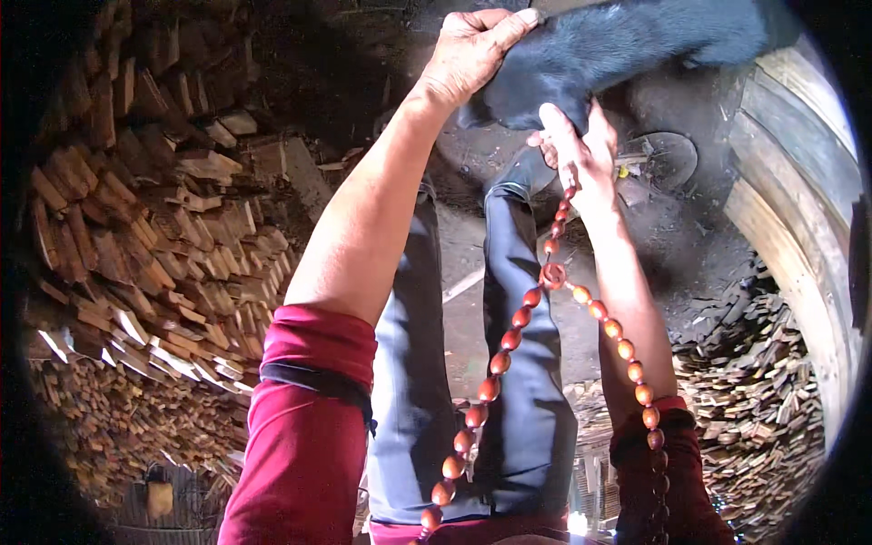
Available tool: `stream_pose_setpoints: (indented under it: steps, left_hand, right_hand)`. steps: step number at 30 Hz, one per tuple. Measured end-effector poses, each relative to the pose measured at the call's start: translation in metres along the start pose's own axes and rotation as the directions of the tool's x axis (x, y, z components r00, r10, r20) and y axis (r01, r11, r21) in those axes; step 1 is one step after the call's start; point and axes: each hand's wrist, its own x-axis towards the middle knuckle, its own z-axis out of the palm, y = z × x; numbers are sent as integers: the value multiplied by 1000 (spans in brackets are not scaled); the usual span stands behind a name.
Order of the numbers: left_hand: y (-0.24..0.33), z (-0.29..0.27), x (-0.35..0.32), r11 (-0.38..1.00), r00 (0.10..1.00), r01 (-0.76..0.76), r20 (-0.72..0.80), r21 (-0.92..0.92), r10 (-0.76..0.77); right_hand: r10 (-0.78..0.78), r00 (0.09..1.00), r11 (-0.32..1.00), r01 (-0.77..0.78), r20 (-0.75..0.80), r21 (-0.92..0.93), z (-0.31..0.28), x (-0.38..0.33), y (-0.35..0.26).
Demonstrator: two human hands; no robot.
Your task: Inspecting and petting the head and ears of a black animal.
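A black short-furred animal (627, 45) stretches across the upper right; its head does not show clearly, and I cannot tell its kind. My left hand (477, 45) is closed on its left end, thumb lying along the fur and fingers curled behind. Lower down, my right hand (581, 150) grips the underside, at what looks like a leg, with the thumb pointing up. A long string of reddish-brown beads (522, 316) hangs in front of me, and its tail end overlaps my right wrist.
Split firewood (163, 236) is piled high along the left. More stacked wood (763, 400) lies at the lower right, below curved pale boards (790, 236). A round dark lid-like disc (670, 159) rests on the dirt floor (472, 236). My dark-trousered legs (522, 363) are beneath my arms.
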Motion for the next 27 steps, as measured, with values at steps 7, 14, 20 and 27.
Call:
stream_pose_setpoints:
  steps: [7,14,20,27]
  left_hand:
    - [2,-3,-9,968,999,22,35,-252,-14]
    - [12,-13,-15,898,973,230,99,-374,-208]
    - [-8,-5,-39,824,984,103,-65,-557,-167]
    - [-2,30,-99,927,931,-284,-300,-245,206]
  right_hand:
    - [-211,971,977,205,-115,-60,4,-6,1]
    - [-245,956,969,245,-159,-21,15,-4,-12]
    - [-163,974,979,180,-156,100,14,-9,-10]
    - [70,962,941,24,-265,337,4,-15,-10]
